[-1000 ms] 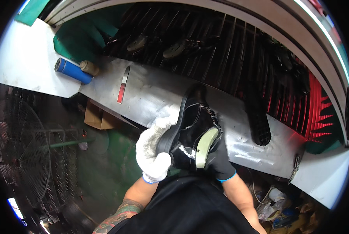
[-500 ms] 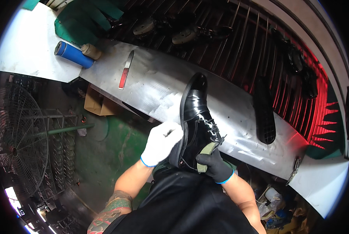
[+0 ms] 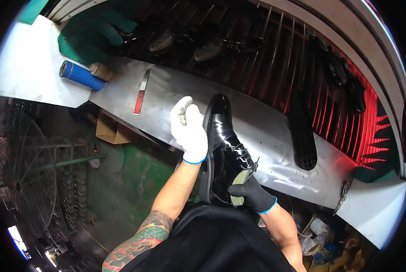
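A glossy black lace-up shoe stands tilted in front of me, toe pointing away. A pale green shoe last shows in its opening. My right hand, in a dark glove, grips the shoe at its heel end, with the thumb over the last. Alongside the sole edge near the toe is my left hand, in a white glove. Its fingers are partly bent and apart and hold nothing visible. Whether its palm touches the sole I cannot tell.
A metal shelf runs beyond the shoe. On it lie a red-handled knife, a blue cylinder and a dark sole. Several shoes rest on a red-lit rack. A large fan stands left.
My left hand has moved forward along the shoe from near the heel toward the toe, its fingers extending more. My right hand keeps its hold on the shoe.
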### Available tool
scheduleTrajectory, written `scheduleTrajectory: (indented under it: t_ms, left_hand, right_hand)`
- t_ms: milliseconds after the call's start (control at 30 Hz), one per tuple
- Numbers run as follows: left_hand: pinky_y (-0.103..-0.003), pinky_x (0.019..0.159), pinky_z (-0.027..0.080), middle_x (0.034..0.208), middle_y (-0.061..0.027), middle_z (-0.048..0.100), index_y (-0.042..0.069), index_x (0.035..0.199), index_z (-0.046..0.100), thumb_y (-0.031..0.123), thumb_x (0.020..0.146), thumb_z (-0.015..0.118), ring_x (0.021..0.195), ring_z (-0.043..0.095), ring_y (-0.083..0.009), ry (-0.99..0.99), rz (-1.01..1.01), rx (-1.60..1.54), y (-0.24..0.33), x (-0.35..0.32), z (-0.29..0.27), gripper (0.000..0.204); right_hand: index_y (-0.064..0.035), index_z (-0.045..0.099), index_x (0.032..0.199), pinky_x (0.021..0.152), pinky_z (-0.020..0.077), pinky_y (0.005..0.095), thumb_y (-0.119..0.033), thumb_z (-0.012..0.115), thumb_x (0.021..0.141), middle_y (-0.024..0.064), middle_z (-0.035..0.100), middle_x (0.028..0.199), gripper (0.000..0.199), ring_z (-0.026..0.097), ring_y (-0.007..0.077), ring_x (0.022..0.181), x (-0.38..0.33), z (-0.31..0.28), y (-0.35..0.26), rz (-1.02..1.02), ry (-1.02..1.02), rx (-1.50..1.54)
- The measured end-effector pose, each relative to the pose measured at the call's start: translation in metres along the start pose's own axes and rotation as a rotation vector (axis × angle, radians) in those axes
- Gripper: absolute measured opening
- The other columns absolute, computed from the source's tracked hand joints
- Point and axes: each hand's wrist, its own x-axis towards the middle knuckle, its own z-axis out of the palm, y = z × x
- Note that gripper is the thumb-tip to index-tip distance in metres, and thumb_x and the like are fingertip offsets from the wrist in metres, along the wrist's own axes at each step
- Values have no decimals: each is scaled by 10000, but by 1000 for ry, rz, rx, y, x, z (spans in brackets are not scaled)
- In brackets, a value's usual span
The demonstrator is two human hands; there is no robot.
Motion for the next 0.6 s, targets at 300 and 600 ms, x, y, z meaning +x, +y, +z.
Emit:
scheduleTrajectory:
  t_ms: [300, 600]
  left_hand:
    - [-589, 1239, 350, 1605, -266, 411, 51, 1590, 375, 518, 844, 834, 1518, 368, -433, -886, -375, -821, 34, 27, -47, 992]
    - [-534, 1116, 443, 1373, -166, 561, 93, 1351, 542, 501, 1024, 596, 1272, 543, -338, -722, -551, -851, -7, 4, -106, 526]
  right_hand:
    - [-19, 351, 1594, 1176, 399, 550, -186, 903, 622, 341, 407, 1541, 1131, 452, 513, 1419, -16, 18, -31, -717, 170, -1573]
    - [-97, 487, 1542, 1181, 340, 651, -303, 888, 658, 330, 394, 1541, 993, 421, 547, 1418, -21, 5, -14, -788, 122, -1617]
